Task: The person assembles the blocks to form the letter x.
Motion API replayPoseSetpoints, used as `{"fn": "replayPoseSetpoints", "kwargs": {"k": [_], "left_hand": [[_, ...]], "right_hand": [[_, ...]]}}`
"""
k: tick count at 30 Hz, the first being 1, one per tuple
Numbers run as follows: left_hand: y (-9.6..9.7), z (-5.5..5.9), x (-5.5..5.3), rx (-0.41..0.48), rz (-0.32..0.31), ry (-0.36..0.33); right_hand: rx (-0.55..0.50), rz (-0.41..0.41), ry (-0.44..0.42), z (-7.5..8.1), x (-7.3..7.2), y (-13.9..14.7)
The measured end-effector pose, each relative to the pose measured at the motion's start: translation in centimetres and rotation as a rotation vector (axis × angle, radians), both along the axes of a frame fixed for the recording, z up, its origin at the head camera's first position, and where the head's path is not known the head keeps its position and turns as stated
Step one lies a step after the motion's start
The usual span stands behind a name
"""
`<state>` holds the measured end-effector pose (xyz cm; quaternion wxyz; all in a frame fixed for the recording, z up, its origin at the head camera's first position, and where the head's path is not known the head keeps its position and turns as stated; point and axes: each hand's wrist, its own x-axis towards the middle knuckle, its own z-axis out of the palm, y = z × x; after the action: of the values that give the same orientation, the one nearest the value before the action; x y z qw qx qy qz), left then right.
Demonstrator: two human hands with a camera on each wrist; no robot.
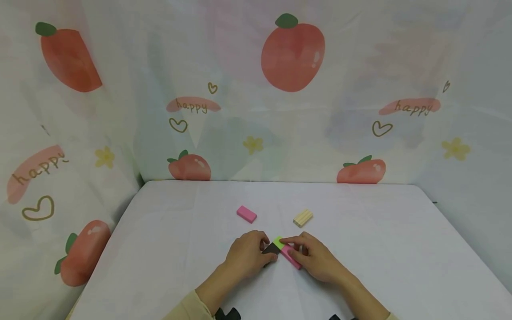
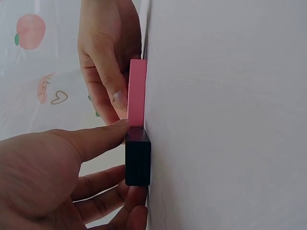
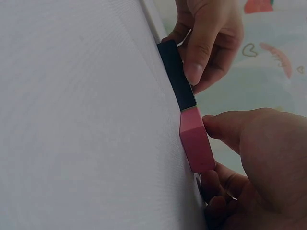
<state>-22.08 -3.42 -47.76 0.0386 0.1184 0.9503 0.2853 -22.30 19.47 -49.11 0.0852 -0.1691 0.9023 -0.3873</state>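
Three blocks meet at their ends on the white table: a black block (image 1: 271, 249), a lime-green block (image 1: 278, 242) and a pink block (image 1: 291, 257). Black and pink slant apart toward me from the green one. My left hand (image 1: 247, 253) pinches the black block between thumb and fingers. With thumb and fingers my right hand (image 1: 316, 260) grips the pink block, its index fingertip resting on the green one. Both wrist views show the black block (image 2: 138, 160) end to end with the pink block (image 3: 195, 143), low on the tabletop. The green block is mostly hidden there.
Beyond the hands lie another pink block (image 1: 246, 214), to the left, and a pale yellow ridged block (image 1: 302, 218), to the right. A fruit-printed cloth (image 1: 294, 133) hangs behind and beside the table (image 1: 180, 222). Black objects (image 1: 229, 314) show near the wrists.
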Motion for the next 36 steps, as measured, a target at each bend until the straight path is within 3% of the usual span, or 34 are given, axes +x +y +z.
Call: {"fn": "replayPoseSetpoints", "kwargs": {"k": [5,21,36], "left_hand": [[0.0,-0.3,-0.4,0.011,-0.018,0.015],[-0.3,-1.3,-1.2,0.159,-0.088,0.037],[-0.5,-2.0,-1.8,0.277,-0.079,-0.032]], "right_hand": [[-0.006,0.008,0.011,-0.2,0.0,-0.1],[0.006,0.000,0.003,-0.3,-0.1,-0.2],[-0.009,-0.003,0.025,-0.3,-0.1,-0.1]]}}
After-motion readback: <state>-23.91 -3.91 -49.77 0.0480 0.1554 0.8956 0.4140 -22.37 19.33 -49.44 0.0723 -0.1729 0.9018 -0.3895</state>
